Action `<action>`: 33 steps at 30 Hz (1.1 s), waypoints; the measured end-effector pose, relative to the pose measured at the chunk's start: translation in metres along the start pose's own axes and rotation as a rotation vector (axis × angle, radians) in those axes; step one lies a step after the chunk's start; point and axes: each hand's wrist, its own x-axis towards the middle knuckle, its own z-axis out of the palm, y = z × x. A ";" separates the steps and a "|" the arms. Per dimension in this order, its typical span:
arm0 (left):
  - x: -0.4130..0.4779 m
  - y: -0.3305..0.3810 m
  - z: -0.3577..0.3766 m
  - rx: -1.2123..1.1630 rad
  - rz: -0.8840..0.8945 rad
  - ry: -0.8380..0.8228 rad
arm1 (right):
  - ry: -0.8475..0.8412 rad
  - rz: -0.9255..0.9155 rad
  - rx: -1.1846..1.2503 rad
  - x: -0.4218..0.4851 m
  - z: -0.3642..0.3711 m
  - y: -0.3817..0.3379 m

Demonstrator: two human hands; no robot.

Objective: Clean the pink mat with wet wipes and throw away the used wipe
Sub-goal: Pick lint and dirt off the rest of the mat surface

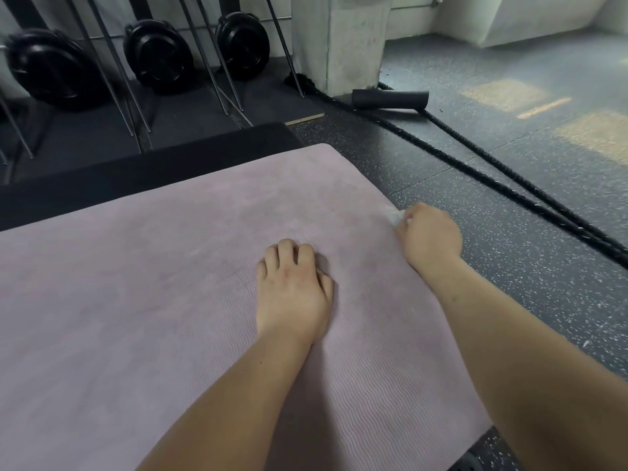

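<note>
2 hands on pink mat (pixel 136 300): left hand (pixel 294 294) braced mid-mat, fingers curled, holding nothing; right hand (pixel 430 237) at its edge, clutching white wipe (pixel 396 217).

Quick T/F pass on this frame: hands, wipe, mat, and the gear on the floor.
1. The right hand grips a white wipe at the right edge of the pink mat. True.
2. The left hand holds a second wipe. False: it rests on the mat, with nothing in its grip.
3. Two black ropes run along the floor to the right of the mat. True.
4. The black foam roller lies on the pink mat. False: it lies on the floor by the concrete pillar, beyond the mat.
</note>
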 end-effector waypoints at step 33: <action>0.001 -0.001 -0.002 0.004 0.000 -0.013 | -0.164 -0.433 0.225 -0.031 0.008 -0.109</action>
